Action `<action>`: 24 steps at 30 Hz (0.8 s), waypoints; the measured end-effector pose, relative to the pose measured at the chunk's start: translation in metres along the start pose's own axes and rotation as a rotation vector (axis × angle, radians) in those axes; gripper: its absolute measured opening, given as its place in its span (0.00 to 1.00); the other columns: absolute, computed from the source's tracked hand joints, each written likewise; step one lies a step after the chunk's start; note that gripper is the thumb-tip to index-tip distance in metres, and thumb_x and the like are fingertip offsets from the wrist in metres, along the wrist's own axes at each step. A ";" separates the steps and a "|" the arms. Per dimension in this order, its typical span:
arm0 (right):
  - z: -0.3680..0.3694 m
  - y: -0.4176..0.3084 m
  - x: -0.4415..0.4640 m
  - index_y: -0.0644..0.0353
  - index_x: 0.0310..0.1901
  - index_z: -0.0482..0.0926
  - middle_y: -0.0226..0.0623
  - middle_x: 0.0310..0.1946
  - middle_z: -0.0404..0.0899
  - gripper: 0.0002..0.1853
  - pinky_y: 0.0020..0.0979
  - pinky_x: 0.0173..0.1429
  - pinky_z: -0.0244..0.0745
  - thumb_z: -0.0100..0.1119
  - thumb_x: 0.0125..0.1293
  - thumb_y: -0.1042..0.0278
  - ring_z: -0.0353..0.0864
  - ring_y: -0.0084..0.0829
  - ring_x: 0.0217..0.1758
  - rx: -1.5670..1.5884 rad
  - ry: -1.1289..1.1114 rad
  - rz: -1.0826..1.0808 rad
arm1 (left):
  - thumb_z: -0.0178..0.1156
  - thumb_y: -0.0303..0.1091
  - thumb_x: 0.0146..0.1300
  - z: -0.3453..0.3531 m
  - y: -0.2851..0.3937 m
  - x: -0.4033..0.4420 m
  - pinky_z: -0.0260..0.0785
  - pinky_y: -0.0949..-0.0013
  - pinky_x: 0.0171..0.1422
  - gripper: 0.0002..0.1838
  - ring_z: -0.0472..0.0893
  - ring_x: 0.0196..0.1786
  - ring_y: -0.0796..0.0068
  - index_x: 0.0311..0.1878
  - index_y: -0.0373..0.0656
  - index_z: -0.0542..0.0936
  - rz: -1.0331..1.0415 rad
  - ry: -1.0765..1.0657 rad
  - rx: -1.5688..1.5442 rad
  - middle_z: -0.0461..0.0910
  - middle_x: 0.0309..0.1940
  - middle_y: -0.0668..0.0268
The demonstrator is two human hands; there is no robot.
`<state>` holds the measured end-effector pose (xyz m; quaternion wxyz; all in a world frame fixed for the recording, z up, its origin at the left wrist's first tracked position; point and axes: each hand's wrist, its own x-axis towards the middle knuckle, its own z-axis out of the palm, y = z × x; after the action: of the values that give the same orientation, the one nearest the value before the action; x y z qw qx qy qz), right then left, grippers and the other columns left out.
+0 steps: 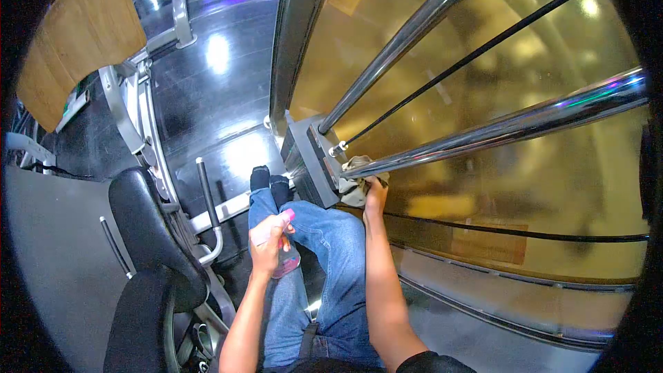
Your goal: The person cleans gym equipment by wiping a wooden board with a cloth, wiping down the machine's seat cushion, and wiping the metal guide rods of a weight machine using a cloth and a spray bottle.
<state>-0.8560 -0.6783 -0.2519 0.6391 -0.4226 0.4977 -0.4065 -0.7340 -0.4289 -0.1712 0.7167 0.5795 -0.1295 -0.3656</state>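
Observation:
My left hand (266,252) is wrapped round a clear spray bottle (286,264) with a pink nozzle, held above my thigh. My right hand (376,195) grips a crumpled beige-grey cloth (356,197). It presses the cloth near the lower end of a chrome guide rod (442,147), beside a stack of dark weight plates (311,166). Part of the cloth lies behind the rod. A second chrome rod (407,38) and a thin black cable (469,61) run up from the same stack.
To my left are a black padded seat (155,231), a black-gripped handle (207,192) and a white machine frame (128,110). A wooden board (86,34) stands at the upper left. A yellowish panel (552,186) fills the right side, behind the rods. The floor (214,83) is dark and shiny.

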 end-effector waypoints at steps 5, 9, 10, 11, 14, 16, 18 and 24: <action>0.008 -0.014 0.005 0.58 0.58 0.76 0.31 0.58 0.74 0.18 0.33 0.66 0.64 0.56 0.67 0.68 0.71 0.27 0.60 0.068 -0.055 -0.041 | 0.54 0.43 0.73 -0.001 0.001 0.000 0.63 0.78 0.23 0.18 0.73 0.18 0.84 0.41 0.35 0.82 0.007 -0.004 0.002 0.82 0.29 0.64; 0.010 -0.041 -0.021 0.64 0.55 0.78 0.36 0.51 0.81 0.15 0.33 0.62 0.71 0.54 0.69 0.69 0.80 0.32 0.54 0.117 -0.086 -0.247 | 0.54 0.43 0.73 -0.002 -0.001 0.003 0.63 0.78 0.23 0.18 0.73 0.18 0.84 0.41 0.35 0.82 0.021 -0.014 -0.020 0.82 0.29 0.65; 0.013 -0.035 -0.026 0.65 0.54 0.78 0.35 0.51 0.81 0.16 0.33 0.62 0.70 0.57 0.67 0.71 0.79 0.33 0.55 -0.002 0.046 -0.306 | 0.54 0.43 0.73 -0.003 -0.002 0.004 0.63 0.78 0.23 0.18 0.73 0.18 0.84 0.41 0.35 0.82 0.012 -0.016 -0.030 0.82 0.29 0.65; 0.015 -0.028 -0.031 0.66 0.54 0.78 0.35 0.51 0.81 0.16 0.33 0.62 0.70 0.59 0.65 0.72 0.79 0.34 0.55 -0.122 0.180 -0.361 | 0.54 0.43 0.73 -0.003 -0.002 0.006 0.63 0.78 0.23 0.18 0.73 0.18 0.84 0.41 0.35 0.82 0.010 -0.016 -0.031 0.82 0.29 0.65; 0.027 -0.040 -0.049 0.68 0.55 0.76 0.42 0.51 0.81 0.18 0.35 0.60 0.71 0.59 0.64 0.72 0.79 0.38 0.55 -0.448 0.092 -0.308 | 0.54 0.41 0.72 0.000 -0.001 0.009 0.63 0.78 0.22 0.16 0.73 0.18 0.84 0.40 0.36 0.83 -0.009 -0.021 -0.020 0.82 0.28 0.66; 0.029 -0.031 -0.045 0.66 0.55 0.75 0.47 0.45 0.81 0.17 0.38 0.57 0.73 0.57 0.66 0.71 0.80 0.41 0.51 -0.653 0.035 -0.463 | 0.56 0.39 0.71 0.006 0.008 0.011 0.63 0.77 0.21 0.15 0.73 0.18 0.84 0.38 0.37 0.83 0.003 -0.022 0.074 0.82 0.27 0.67; 0.034 -0.037 -0.048 0.66 0.55 0.75 0.48 0.45 0.81 0.18 0.38 0.57 0.73 0.57 0.65 0.71 0.81 0.40 0.52 -0.659 -0.033 -0.371 | 0.56 0.38 0.71 0.010 0.010 0.014 0.62 0.77 0.21 0.14 0.73 0.17 0.84 0.37 0.37 0.83 0.008 -0.031 0.093 0.82 0.27 0.68; 0.021 -0.021 -0.034 0.64 0.59 0.74 0.40 0.50 0.81 0.18 0.34 0.59 0.72 0.55 0.67 0.73 0.80 0.33 0.52 -0.502 -0.064 -0.091 | 0.53 0.44 0.73 0.005 0.012 0.014 0.63 0.77 0.22 0.19 0.73 0.18 0.83 0.38 0.36 0.82 0.053 -0.054 0.147 0.81 0.27 0.66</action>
<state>-0.8433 -0.6497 -0.2191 0.5104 -0.6028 0.5431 -0.2851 -0.7227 -0.4418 -0.1621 0.6779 0.6169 -0.1908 -0.3514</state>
